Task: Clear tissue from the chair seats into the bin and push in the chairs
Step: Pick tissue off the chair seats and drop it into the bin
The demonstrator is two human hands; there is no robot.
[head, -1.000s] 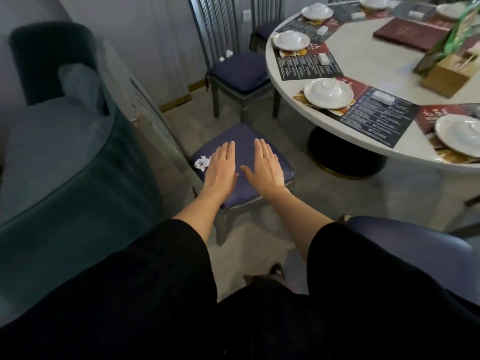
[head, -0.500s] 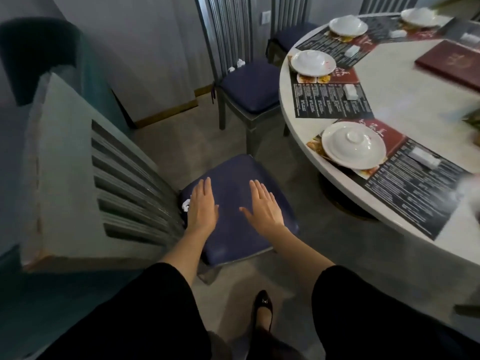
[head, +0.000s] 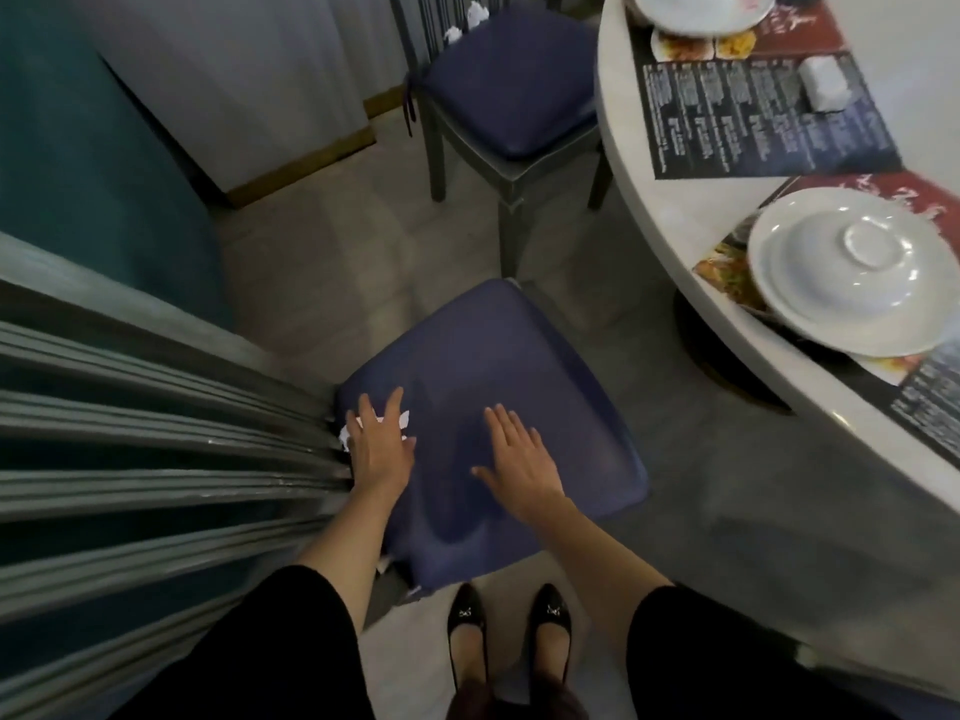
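Observation:
A chair with a dark blue seat cushion [head: 498,366] stands right below me, its grey slatted back [head: 156,459] at the left. White crumpled tissue [head: 404,419] lies at the seat's back left corner, mostly covered by my left hand [head: 382,444], whose spread fingers rest over it. My right hand [head: 519,459] hovers flat and open over the middle of the seat. A second blue-seated chair [head: 506,80] stands further off by the table, with white tissue [head: 457,32] at its back edge. No bin is in view.
A round white table [head: 618,163] fills the right side, set with menus, a stacked white plate and upturned bowl [head: 852,267] and a wrapped napkin. A teal sofa [head: 78,148] stands at the left. My two black shoes [head: 509,646] stand on the grey floor just in front of the seat.
The view has closed in over the near chair. My left hand has slid toward the seat's back corner onto the tissue; my right hand stays open above the cushion.

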